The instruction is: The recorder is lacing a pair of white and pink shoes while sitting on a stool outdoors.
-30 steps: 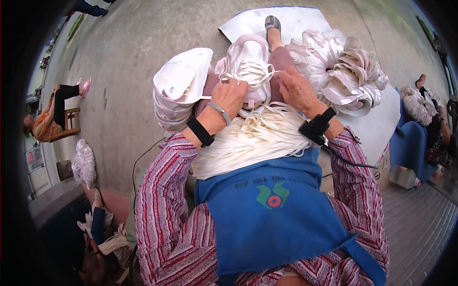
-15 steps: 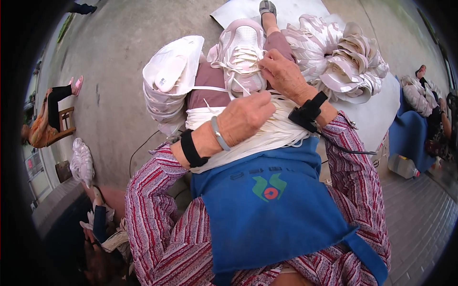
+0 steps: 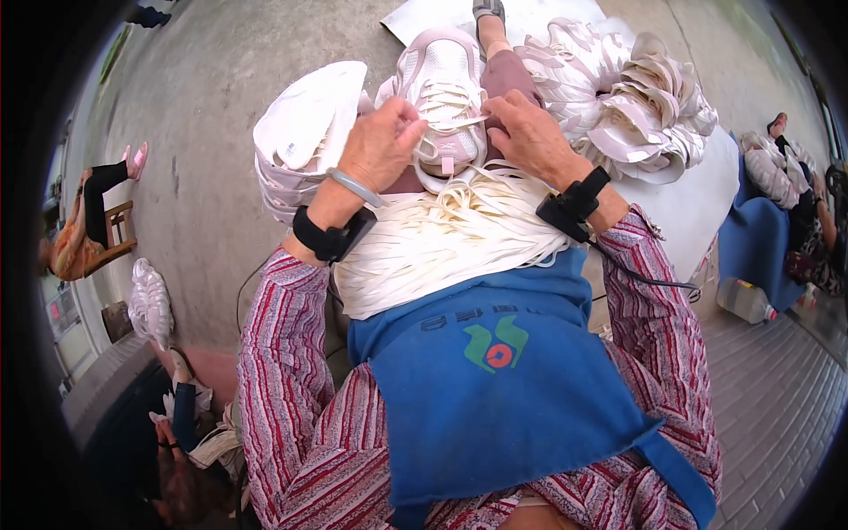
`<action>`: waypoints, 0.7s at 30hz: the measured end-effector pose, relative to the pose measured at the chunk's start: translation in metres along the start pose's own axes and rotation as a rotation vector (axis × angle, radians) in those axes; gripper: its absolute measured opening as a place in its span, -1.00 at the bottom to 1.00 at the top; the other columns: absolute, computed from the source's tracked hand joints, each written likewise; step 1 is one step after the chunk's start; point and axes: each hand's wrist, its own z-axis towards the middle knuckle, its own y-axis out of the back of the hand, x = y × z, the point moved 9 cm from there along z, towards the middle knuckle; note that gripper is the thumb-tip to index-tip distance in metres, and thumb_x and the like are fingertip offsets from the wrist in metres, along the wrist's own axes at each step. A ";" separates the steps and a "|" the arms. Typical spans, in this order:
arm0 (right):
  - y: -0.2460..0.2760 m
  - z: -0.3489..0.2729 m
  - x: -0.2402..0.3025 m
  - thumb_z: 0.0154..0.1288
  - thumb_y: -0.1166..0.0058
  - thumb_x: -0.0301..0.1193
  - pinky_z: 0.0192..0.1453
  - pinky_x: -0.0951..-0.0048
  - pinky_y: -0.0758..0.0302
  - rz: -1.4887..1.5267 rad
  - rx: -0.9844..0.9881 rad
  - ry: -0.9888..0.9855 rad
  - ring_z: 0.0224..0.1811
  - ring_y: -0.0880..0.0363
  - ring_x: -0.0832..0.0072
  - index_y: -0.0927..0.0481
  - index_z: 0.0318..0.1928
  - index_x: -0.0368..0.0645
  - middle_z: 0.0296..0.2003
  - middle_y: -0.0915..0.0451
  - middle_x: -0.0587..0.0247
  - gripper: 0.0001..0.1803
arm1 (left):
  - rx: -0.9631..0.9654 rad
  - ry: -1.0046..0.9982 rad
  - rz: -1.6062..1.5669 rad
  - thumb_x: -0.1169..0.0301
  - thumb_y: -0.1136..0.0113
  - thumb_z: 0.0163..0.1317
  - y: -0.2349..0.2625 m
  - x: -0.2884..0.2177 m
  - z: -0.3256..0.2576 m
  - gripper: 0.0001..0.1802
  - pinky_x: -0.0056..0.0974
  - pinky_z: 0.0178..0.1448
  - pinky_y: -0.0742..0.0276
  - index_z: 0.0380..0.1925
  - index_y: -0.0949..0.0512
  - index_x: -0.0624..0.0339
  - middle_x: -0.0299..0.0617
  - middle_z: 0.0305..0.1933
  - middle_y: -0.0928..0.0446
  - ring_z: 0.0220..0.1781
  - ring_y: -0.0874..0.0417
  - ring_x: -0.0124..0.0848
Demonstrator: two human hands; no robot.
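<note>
A white and pale pink shoe upper (image 3: 439,66) rests across my knees, its toe pointing away from me. Cream shoelace (image 3: 449,97) crisscrosses its front. My left hand (image 3: 382,146) is at the upper's left side, thumb and fingers pinched on a lace end. On the opposite side my right hand (image 3: 533,137) pinches the lace too, and a strand runs between the two hands over the upper. A thick bundle of loose cream laces (image 3: 450,243) lies over my lap, on the blue apron (image 3: 512,406).
Nested white uppers (image 3: 305,115) stand left of my knees. A larger pile of white and pink uppers (image 3: 649,115) sits on a white sheet (image 3: 698,199) at the right. Other people sit at both sides; a clear plastic jug (image 3: 745,300) stands at the right.
My left hand has moved from over the lap laces, forward and left, to the upper's left side. My right hand stays beside the upper. The lap laces are now more exposed.
</note>
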 end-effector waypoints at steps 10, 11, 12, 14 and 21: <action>0.008 0.013 0.002 0.28 0.01 -0.36 -0.31 0.35 -0.47 0.244 0.004 -0.105 -0.44 -0.52 0.25 -0.53 -0.26 -0.22 -0.43 -0.54 0.07 -0.83 | -0.010 0.007 0.136 0.32 -0.20 0.17 -0.001 0.010 0.000 -0.79 -0.27 -0.44 -0.39 -0.24 -0.53 0.17 -0.17 -0.64 -0.44 -0.60 -0.47 -0.34; 0.006 0.015 0.005 0.26 0.02 -0.38 -0.30 0.34 -0.47 0.267 0.087 -0.125 -0.46 -0.55 0.22 -0.56 -0.31 -0.25 -0.48 -0.56 0.04 -0.81 | -0.011 0.008 0.134 0.32 -0.20 0.17 -0.004 0.014 0.001 -0.79 -0.27 -0.44 -0.39 -0.24 -0.53 0.17 -0.17 -0.64 -0.44 -0.60 -0.47 -0.34; 0.003 0.015 0.007 0.24 0.02 -0.39 -0.30 0.32 -0.47 0.290 0.171 -0.146 -0.47 -0.58 0.19 -0.58 -0.36 -0.29 -0.54 -0.58 0.01 -0.79 | -0.015 0.003 0.160 0.32 -0.19 0.17 -0.007 0.018 0.003 -0.80 -0.22 -0.43 -0.40 -0.26 -0.51 0.18 -0.13 -0.63 -0.47 -0.58 -0.50 -0.26; 0.002 0.014 0.005 0.23 0.01 -0.37 -0.33 0.39 -0.45 0.432 0.262 -0.217 -0.50 -0.55 0.33 -0.59 -0.38 -0.29 -0.56 -0.57 0.11 -0.77 | -0.018 -0.002 0.184 0.32 -0.17 0.18 -0.009 0.016 0.004 -0.80 -0.17 -0.41 -0.42 -0.28 -0.49 0.20 -0.09 -0.61 -0.49 -0.55 -0.54 -0.18; 0.017 0.000 0.004 0.27 -0.02 -0.31 -0.56 0.67 -0.26 0.785 0.393 -0.464 -0.61 -0.35 0.73 -0.60 -0.39 -0.25 -0.59 -0.46 0.50 -0.75 | -0.006 -0.006 0.155 0.37 -0.10 0.21 -0.017 0.014 0.003 -0.83 -0.07 -0.35 -0.44 -0.30 -0.42 0.23 0.05 -0.52 -0.53 -0.42 -0.60 -0.01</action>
